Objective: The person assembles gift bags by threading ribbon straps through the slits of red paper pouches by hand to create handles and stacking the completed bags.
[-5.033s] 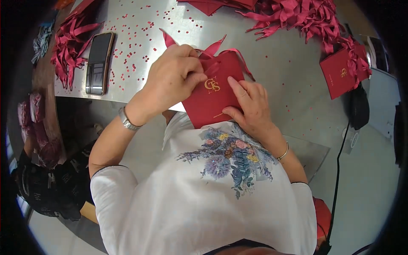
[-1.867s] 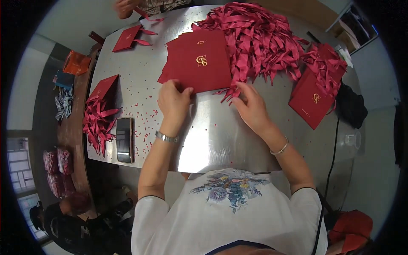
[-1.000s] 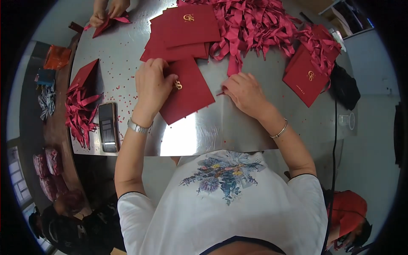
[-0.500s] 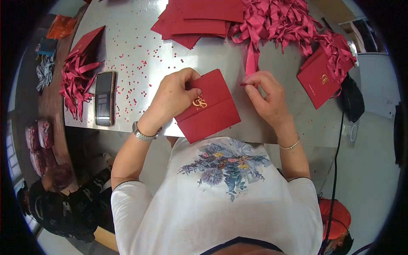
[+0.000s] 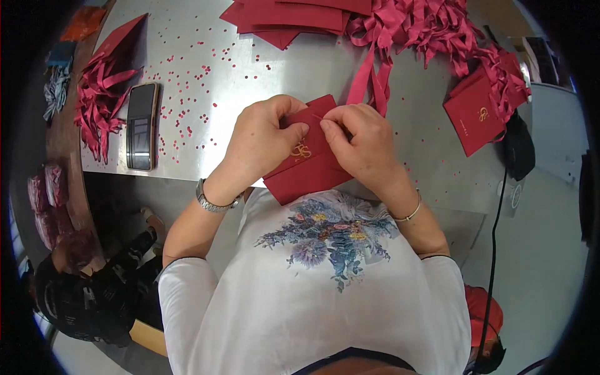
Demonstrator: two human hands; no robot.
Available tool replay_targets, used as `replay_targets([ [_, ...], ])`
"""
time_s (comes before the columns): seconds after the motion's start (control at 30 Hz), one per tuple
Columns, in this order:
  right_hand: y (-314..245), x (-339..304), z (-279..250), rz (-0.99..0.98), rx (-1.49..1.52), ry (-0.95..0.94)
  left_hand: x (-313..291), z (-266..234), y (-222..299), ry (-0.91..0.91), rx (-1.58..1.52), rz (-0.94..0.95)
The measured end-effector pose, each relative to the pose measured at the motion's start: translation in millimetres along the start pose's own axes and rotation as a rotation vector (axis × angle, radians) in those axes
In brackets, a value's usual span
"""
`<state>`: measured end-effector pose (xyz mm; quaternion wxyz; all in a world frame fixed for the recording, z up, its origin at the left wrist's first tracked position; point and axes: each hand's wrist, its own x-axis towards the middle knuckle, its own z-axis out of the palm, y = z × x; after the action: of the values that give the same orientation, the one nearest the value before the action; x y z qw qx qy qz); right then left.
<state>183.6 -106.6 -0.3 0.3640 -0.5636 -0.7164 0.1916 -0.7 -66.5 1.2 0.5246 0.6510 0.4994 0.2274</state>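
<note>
My left hand (image 5: 259, 137) grips a folded red paper bag (image 5: 306, 180) with a gold emblem, its thumb on the front and the fingers behind. The bag is tilted over the table's near edge. Against its upper right part, my right hand (image 5: 364, 147) pinches the end of a dark pink ribbon (image 5: 362, 84). A thin tip of that ribbon pokes out between thumb and forefinger, in front of the bag. From there the ribbon runs up toward a tangled ribbon pile (image 5: 425, 28). Any hole in the bag is hidden by my fingers.
Flat red bags (image 5: 294, 19) are stacked at the far side. Ribboned red bags (image 5: 472, 115) lie at right, another (image 5: 103, 94) at left beside a phone (image 5: 142, 125). Small red paper dots (image 5: 187, 94) litter the metal table (image 5: 412, 181). A black cable (image 5: 495, 250) hangs at right.
My right hand has moved left with the ribbon end and now meets the bag, where before it was apart from it. My left hand keeps its hold. The whole view has shifted slightly.
</note>
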Motion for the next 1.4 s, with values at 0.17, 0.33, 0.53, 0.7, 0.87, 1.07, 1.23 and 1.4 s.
replay_targets([
  [0.17, -3.0, 8.3, -6.6, 0.006, -0.059, -0.111, -2.1, 3.4, 5.1, 0.059, 0.099, 0.004],
  [0.33, -11.8, 16.5, -11.2, 0.079, -0.129, -0.220, -10.9, 13.3, 9.2, 0.143, 0.280, 0.111],
  [0.53, -24.7, 18.9, -6.4, -0.078, -0.429, -0.286, -14.3, 22.2, 4.4, 0.261, 0.614, 0.370],
  [0.7, -21.2, 19.9, 9.5, 0.041, -0.288, -0.308, -16.7, 10.9, -4.1, 0.253, 0.382, 0.369],
  [0.87, -11.7, 32.9, -2.6, 0.399, 0.190, -0.392, -16.1, 5.2, -8.7, 0.202, 0.568, 0.524],
  [1.07, -24.9, 31.8, -7.3, 0.022, -0.367, -0.461, -18.4, 12.4, -2.6, 0.117, 0.612, 0.505],
  [1.23, -20.3, 28.3, 0.2, 0.048, -0.244, -0.416, -12.2, -0.2, -3.3, 0.030, 0.024, 0.248],
  [1.4, -15.3, 11.1, 6.3, -0.079, -0.140, -0.232, 8.7, -30.9, -6.0, -0.195, -0.038, 0.073],
])
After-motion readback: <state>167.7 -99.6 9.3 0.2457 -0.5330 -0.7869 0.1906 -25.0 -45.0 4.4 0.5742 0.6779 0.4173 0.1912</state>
